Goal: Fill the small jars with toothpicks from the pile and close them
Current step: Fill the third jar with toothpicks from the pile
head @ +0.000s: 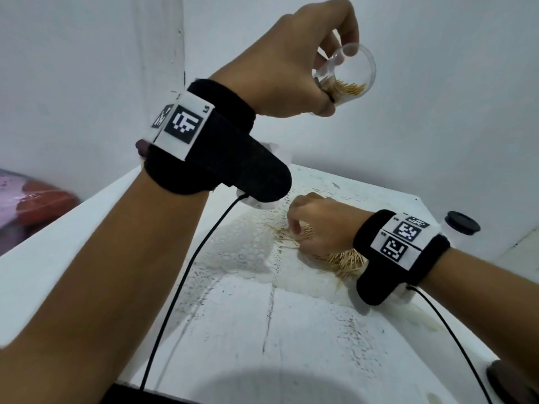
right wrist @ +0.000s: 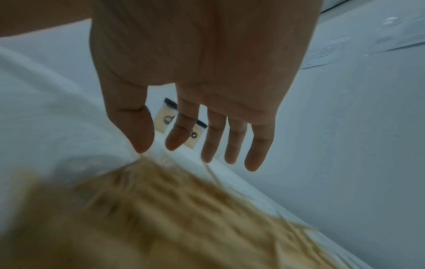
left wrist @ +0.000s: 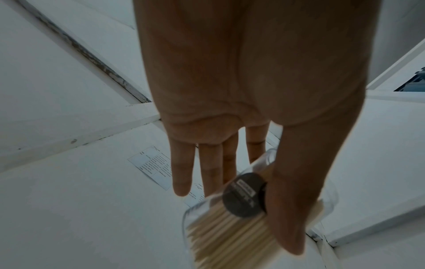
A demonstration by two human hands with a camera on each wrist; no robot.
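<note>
My left hand (head: 335,71) is raised above the table and grips a clear small jar (head: 354,74), tilted on its side and partly filled with toothpicks. In the left wrist view the thumb (left wrist: 289,209) and fingers clamp that jar (left wrist: 218,231), which bears a dark round label (left wrist: 245,194). My right hand (head: 294,228) rests low on the toothpick pile (head: 347,260) on the table. In the right wrist view its fingers (right wrist: 232,142) are nearly straight, with the thumb and index tips touching the blurred pile (right wrist: 161,218). I cannot see any toothpicks pinched.
A closed jar with a black lid (head: 462,223) stands at the table's far right. A loose dark lid (head: 507,380) lies at the near right edge. Two filled, lidded jars (right wrist: 166,116) stand beyond the right hand. The white table (head: 291,330) meets walls behind and left.
</note>
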